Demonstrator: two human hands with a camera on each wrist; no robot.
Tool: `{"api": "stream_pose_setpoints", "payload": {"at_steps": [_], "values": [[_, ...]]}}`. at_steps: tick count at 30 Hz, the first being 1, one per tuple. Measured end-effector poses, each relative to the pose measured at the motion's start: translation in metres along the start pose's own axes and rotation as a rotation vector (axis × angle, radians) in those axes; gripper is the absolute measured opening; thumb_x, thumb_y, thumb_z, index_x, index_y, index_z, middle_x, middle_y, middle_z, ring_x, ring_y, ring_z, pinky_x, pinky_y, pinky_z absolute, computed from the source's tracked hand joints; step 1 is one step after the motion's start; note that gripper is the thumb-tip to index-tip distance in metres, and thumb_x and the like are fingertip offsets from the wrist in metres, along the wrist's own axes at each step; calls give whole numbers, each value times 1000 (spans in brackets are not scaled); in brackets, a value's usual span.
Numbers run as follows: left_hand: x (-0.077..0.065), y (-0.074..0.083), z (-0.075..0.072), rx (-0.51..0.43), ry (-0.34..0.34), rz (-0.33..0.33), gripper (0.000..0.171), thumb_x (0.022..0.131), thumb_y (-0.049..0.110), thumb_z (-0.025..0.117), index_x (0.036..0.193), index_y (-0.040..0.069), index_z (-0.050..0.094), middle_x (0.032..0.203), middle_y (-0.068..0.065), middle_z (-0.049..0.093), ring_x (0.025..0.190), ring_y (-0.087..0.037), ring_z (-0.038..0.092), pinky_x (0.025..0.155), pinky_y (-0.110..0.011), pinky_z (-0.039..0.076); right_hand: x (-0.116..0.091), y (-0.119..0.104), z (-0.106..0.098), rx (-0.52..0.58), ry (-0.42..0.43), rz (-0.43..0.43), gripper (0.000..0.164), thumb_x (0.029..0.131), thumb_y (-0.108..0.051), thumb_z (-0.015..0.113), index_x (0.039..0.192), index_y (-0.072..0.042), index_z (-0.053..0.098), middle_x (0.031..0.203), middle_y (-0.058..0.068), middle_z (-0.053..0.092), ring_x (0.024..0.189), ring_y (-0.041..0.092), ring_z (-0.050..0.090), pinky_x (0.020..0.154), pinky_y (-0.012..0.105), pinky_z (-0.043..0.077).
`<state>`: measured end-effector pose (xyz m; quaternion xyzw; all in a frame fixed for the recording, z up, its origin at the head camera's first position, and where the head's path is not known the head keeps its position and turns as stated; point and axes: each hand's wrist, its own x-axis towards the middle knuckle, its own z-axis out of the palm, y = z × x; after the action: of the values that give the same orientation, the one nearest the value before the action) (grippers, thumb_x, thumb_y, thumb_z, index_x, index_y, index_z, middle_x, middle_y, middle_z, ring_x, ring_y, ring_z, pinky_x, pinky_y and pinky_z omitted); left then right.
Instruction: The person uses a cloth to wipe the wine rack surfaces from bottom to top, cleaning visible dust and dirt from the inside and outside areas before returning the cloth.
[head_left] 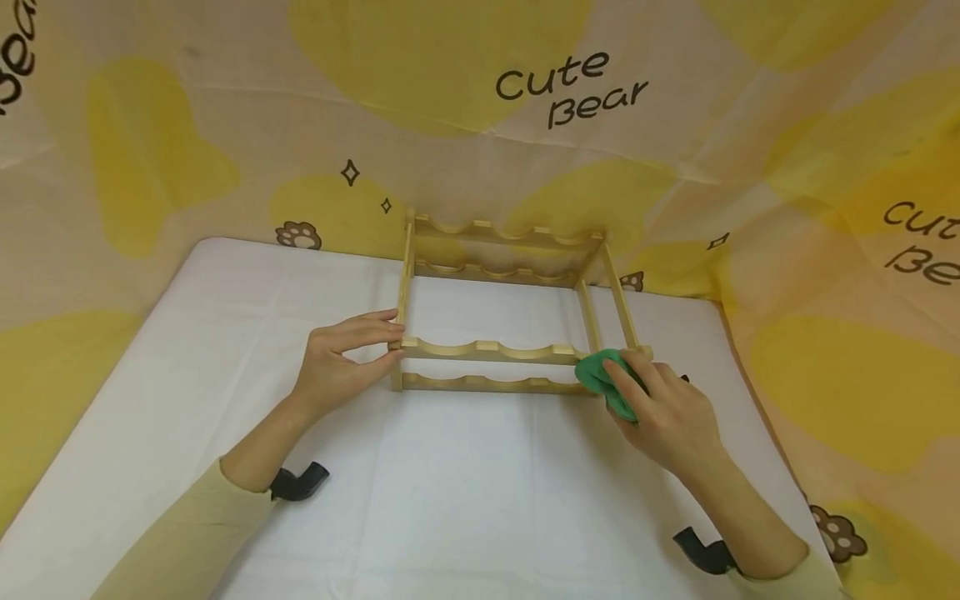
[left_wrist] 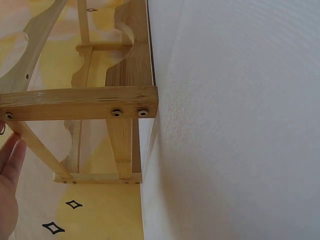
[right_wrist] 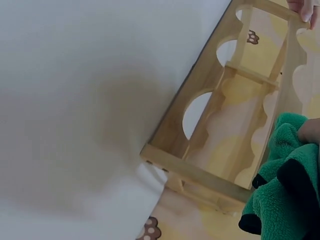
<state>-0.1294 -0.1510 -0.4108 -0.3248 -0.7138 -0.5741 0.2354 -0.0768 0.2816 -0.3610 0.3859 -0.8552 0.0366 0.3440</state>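
A pale wooden bottle rack [head_left: 487, 352] with scalloped rails stands on the white table. My left hand [head_left: 337, 358] holds its front left upper corner between thumb and fingers. At the opposite front corner, my right hand [head_left: 671, 408] grips a green cloth [head_left: 600, 372] and presses it against the upper front rail's right end. Close up in the right wrist view, the cloth [right_wrist: 282, 205] is fluffy, bunched and dark-edged, covering part of the rack [right_wrist: 200, 172]. Screw heads show on the rack's end frame [left_wrist: 75, 104] in the left wrist view, where only some left fingers [left_wrist: 15, 160] appear.
The white tabletop [head_left: 450, 483] extends in front of the rack and to both sides. A yellow patterned cloth backdrop [head_left: 465, 100] hangs close behind the rack and along the sides. Black curved wrist mounts [head_left: 300, 482] stick out beside both forearms.
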Motion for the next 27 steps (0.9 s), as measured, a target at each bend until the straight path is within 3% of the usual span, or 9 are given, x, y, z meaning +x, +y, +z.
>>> {"api": "stream_pose_setpoints", "payload": {"at_steps": [13, 27], "values": [[-1, 1, 0, 6, 4, -9, 38, 67, -22, 85, 100, -2, 81, 100, -16, 79, 116, -28, 72, 104, -32, 56, 9, -11, 4, 13, 20, -24, 35, 102, -21, 53, 123, 0, 70, 116, 21, 70, 71, 38, 66, 43, 46, 57], [-1, 2, 2, 1, 8, 9, 38, 67, -21, 86, 99, -3, 81, 100, -17, 79, 116, -30, 72, 104, -33, 56, 25, -21, 15, 67, 39, -80, 34, 102, -21, 54, 125, -1, 69, 118, 21, 70, 80, 39, 70, 55, 46, 62]]}}
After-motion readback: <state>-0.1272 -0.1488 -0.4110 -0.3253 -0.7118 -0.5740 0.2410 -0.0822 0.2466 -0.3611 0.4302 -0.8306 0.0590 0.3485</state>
